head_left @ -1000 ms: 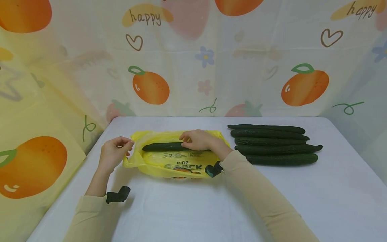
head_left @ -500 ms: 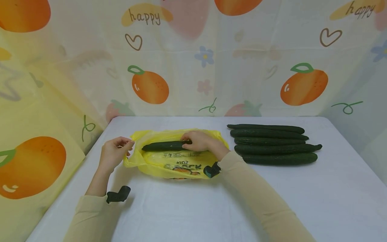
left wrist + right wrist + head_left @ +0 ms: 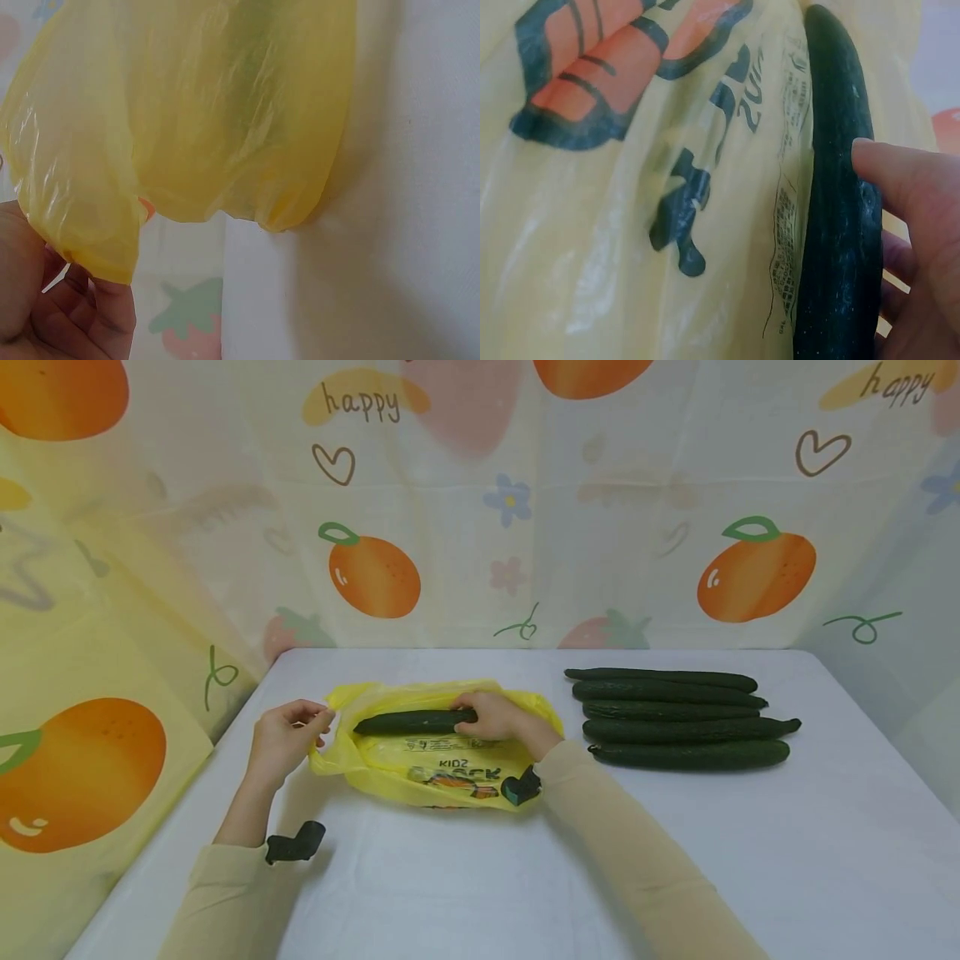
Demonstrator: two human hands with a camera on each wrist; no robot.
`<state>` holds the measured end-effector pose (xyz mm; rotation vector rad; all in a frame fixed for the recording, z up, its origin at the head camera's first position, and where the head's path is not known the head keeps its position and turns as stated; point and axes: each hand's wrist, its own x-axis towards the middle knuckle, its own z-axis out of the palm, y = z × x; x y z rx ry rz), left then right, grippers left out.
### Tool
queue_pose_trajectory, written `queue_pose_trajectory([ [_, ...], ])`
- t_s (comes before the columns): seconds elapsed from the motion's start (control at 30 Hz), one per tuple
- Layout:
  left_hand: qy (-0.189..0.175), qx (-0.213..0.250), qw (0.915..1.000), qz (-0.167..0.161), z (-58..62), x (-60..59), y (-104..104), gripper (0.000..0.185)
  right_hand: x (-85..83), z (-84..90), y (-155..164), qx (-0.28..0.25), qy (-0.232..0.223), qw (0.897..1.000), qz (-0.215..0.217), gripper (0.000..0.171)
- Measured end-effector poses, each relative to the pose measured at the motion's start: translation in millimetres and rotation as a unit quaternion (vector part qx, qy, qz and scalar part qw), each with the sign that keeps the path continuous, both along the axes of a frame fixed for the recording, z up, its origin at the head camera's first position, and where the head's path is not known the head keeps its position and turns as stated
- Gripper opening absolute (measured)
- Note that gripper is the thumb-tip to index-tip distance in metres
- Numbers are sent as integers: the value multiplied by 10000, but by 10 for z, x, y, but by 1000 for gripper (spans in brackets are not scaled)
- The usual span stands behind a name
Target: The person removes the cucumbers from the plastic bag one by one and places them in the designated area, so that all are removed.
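A yellow plastic bag (image 3: 420, 764) with printed lettering lies on the white table (image 3: 480, 860). My left hand (image 3: 288, 735) pinches the bag's left edge (image 3: 82, 247) and holds it up. My right hand (image 3: 491, 714) grips a dark green cucumber (image 3: 408, 722) that lies along the bag's open mouth. In the right wrist view the thumb (image 3: 892, 180) and fingers curl round the cucumber (image 3: 838, 202), beside the bag's print (image 3: 630, 97). How deep the cucumber's right end goes is hidden by the hand.
Several more cucumbers (image 3: 678, 718) lie side by side on the table to the right of the bag. A fruit-patterned cloth (image 3: 480, 510) hangs behind and at both sides. The table's left edge (image 3: 172, 827) runs close to my left arm.
My right hand has slid the cucumber slightly left and drawn back a little along the bag's mouth. The left hand keeps its hold on the bag's edge.
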<state>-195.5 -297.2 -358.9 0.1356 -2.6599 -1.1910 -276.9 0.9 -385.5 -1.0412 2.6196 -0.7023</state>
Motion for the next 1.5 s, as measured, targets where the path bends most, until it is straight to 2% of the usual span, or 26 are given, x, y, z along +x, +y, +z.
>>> queue_pose_trajectory([
  [0.33,-4,-6,10000,6,-12,0,9,26,34,-35,-58,45,-53,9996,-278,42],
  [0.67,91,53,9999,-7,-23,-5,-3,25,58,-93,-112,223,112,9982,-540,43],
  [0.87,163,32,9999,-28,-5,8,-2,24,70,-111,-110,242,191,9983,-497,43],
  [1.07,111,-64,9999,-15,29,31,-2,27,82,-106,-110,471,348,9974,-428,44],
  [1.5,37,-34,10000,11,72,36,-44,30,143,-18,-96,605,290,9971,-366,44],
])
